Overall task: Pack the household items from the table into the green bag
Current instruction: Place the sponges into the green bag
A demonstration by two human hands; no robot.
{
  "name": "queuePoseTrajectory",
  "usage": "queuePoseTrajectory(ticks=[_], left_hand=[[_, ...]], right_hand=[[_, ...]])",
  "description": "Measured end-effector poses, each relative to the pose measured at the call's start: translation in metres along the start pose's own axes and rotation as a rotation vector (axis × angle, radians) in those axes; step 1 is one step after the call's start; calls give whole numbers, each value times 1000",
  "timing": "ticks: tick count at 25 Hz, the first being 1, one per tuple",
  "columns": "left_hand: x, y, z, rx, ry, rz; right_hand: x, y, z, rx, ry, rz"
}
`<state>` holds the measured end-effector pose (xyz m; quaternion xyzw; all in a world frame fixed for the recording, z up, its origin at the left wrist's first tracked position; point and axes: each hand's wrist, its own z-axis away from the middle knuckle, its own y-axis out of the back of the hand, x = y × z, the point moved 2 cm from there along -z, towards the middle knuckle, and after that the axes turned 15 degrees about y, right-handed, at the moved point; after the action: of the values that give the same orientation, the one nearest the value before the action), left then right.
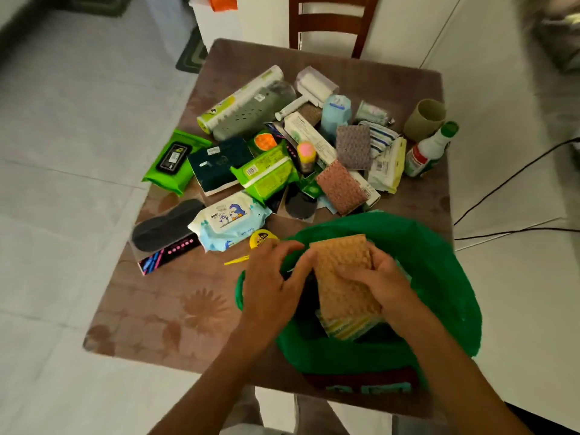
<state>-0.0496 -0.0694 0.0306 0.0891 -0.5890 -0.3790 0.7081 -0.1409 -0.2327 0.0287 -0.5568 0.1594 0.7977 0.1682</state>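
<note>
Brown floral table (175, 309), white tiles (62, 152).

green bag (439, 277): open, table's near edge | orange sponge pack (345, 277): upright in its mouth
</note>
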Motion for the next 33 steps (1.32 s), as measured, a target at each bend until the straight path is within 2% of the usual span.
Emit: queuePoseTrajectory(ticks=[2, 3, 4, 5, 7, 8, 9, 10, 13, 15, 17, 19, 21, 23, 25, 28, 29, 30, 31, 33], left_hand=[[-27, 0, -15, 230, -103, -310], [-37, -1, -21, 239, -127, -391], [-45, -8, -26, 208, -171, -426], [-48, -14, -30, 158, -229, -441], [-47, -26, -38, 40, -342, -501], [-45, -29, -43, -6, -389, -540], [-43, -33, -49, -36, -407, -595], [-44, -36, -54, -59, -392, -655], [-53, -35, -67, -49, -189, -751], [-63, -34, -69, -61, -120, -677], [-66, -35, -59, -155, -197, -528], [-71, -39, -50, -219, -232, -506], [-84, -43, -53, -156, -172, -597], [-95, -47, -51, -155, -85, -637], [-99, -43, -45, -175, -13, -594], [-109, -34, -46, -163, 164, -537], [-113, -34, -45, -222, 202, -476], [-116, -36, -45, -287, 202, -388], [-117, -38, -46, -316, 179, -308], [-115, -35, -50, -291, 153, -204]], right_hand=[[12, 34, 0, -163, -7, 365], [16, 46, 1, -254, -7, 538], [20, 55, -4, -263, 12, 654], [20, 57, -12, -185, 60, 651], [11, 53, -52, 129, 200, 495], [6, 52, -80, 233, 244, 508], [6, 50, -111, 246, 237, 571], [10, 45, -140, 188, 206, 648], [46, 27, -189, 117, 51, 839], [62, 18, -190, 130, 51, 1017], [73, 18, -188, 169, 106, 1127], [68, 18, -197, 144, 110, 1078], [69, 9, -206, -33, -3, 985], [80, -4, -206, -156, -110, 1037], [75, -17, -201, -60, -19, 968], [33, 1, -167, 140, 311, 509], [16, 17, -147, 117, 367, 398], [0, 33, -126, 5, 384, 364], [-10, 46, -103, -190, 334, 430], [0, 61, -63, -615, 101, 735]])
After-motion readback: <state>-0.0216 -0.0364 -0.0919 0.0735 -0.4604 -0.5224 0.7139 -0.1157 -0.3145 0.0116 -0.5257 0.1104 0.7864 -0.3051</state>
